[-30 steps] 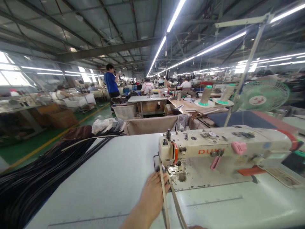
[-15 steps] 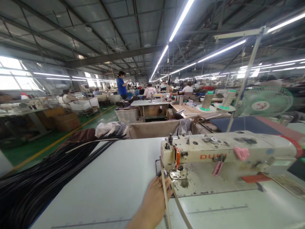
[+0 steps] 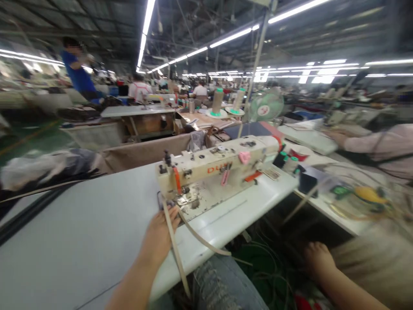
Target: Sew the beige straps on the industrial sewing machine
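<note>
At the needle end of the cream sewing machine (image 3: 213, 165), my left hand (image 3: 163, 226) rests on the white tabletop with its fingers closed around a narrow beige strip (image 3: 174, 247). One length of the strip runs over the hand and off the table's front edge. Another length (image 3: 203, 245) curves away to the right from near the presser foot. My right hand (image 3: 319, 260) hangs low at the right, beyond the table edge. Its fingers look curled and are blurred; whatever they may hold is hidden. Beige cloth (image 3: 368, 258) lies close to its right.
A side table (image 3: 335, 213) on the right bears a yellow object (image 3: 369, 194), a dark phone-like object (image 3: 307, 184) and thread spools (image 3: 290, 165). Black strips (image 3: 35, 211) lie at the left. A co-worker's sleeve (image 3: 374, 144) shows at far right.
The view has swung right and down, bringing the side table and my right hand into sight. My left hand stays by the presser foot with the strip.
</note>
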{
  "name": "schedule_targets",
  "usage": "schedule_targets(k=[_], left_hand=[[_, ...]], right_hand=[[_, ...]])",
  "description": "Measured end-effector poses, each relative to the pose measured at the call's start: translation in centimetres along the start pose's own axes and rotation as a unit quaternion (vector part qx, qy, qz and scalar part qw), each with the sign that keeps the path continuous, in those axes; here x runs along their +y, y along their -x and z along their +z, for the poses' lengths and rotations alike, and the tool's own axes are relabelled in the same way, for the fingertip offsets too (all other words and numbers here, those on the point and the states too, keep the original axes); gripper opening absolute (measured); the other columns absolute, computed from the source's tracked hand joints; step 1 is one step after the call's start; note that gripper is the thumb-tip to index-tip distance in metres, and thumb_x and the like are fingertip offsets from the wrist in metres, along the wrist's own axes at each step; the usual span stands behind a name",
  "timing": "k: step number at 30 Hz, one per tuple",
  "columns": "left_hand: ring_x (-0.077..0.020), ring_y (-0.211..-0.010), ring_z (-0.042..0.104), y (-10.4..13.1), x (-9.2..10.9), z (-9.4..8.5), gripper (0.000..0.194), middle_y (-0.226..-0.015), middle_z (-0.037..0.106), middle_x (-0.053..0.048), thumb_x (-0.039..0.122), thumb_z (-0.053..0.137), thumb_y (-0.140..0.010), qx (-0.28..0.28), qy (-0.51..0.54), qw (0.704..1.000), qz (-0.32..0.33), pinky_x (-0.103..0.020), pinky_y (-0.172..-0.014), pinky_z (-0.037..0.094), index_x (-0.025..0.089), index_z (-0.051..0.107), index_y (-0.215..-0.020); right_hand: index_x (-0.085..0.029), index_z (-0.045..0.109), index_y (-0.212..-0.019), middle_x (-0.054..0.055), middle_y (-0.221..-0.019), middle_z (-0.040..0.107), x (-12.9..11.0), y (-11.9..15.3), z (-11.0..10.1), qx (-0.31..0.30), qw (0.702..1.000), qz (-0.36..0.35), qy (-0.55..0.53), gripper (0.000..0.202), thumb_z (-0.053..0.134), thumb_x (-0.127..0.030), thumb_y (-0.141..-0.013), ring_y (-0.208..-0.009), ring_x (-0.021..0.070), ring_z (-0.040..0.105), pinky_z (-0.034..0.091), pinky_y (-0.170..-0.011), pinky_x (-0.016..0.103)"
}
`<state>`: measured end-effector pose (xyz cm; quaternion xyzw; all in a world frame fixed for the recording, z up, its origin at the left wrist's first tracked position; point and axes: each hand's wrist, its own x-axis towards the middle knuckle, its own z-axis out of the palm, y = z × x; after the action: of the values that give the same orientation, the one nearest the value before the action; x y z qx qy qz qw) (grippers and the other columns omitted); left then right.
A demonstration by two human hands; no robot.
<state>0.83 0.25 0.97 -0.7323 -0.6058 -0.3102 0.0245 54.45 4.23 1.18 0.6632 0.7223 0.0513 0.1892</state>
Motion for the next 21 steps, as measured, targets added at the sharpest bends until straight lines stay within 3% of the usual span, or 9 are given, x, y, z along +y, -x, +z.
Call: schedule_targets(k=[3,6,11,21], left_hand=[[-0.0325,-0.140,0.056,0.5,-1.2,0.6,0.050,-0.142,0.067,-0.013,0.045,0.037,-0.107,-0.032,0.014,0.999,-0.001,-0.056,-0.120,0.044,0.017,0.064,-0.138],[-0.0334,-0.144,0.051,0.8,-2.0,0.8,0.055,-0.146,0.064,-0.013,0.049,0.036,-0.106,-0.045,0.025,0.999,0.003,-0.057,-0.123,0.038,0.016,0.059,-0.142],[-0.0321,-0.145,0.050,1.0,-2.7,1.1,0.052,-0.148,0.062,-0.011,0.046,0.036,-0.106,-0.049,0.037,0.998,0.008,-0.054,-0.125,0.036,0.020,0.055,-0.146],[-0.0315,-0.146,0.050,1.3,-3.0,1.5,0.050,-0.151,0.060,-0.008,0.047,0.038,-0.104,-0.043,0.044,0.998,-0.002,-0.056,-0.124,0.037,0.027,0.052,-0.148]], right_hand=[[-0.015,0.072,-0.107,0.011,-0.117,0.074,3.4,1.4,1.9,-0.098,0.990,0.080,0.057,0.020,0.073,-0.031,-0.094,-0.113,0.0280,0.068,0.055,-0.100,0.051],[-0.016,0.070,-0.112,0.010,-0.121,0.073,5.2,0.6,3.1,-0.137,0.982,0.112,0.070,0.025,0.070,-0.035,-0.096,-0.113,0.0275,0.068,0.055,-0.100,0.052],[-0.017,0.069,-0.120,0.011,-0.133,0.068,6.4,0.1,3.3,-0.136,0.981,0.117,0.072,0.029,0.069,-0.036,-0.097,-0.123,0.0293,0.064,0.052,-0.106,0.055],[-0.016,0.069,-0.118,0.011,-0.127,0.071,7.1,-0.9,2.5,-0.137,0.984,0.082,0.073,0.029,0.069,-0.036,-0.097,-0.116,0.0276,0.067,0.056,-0.102,0.052]])
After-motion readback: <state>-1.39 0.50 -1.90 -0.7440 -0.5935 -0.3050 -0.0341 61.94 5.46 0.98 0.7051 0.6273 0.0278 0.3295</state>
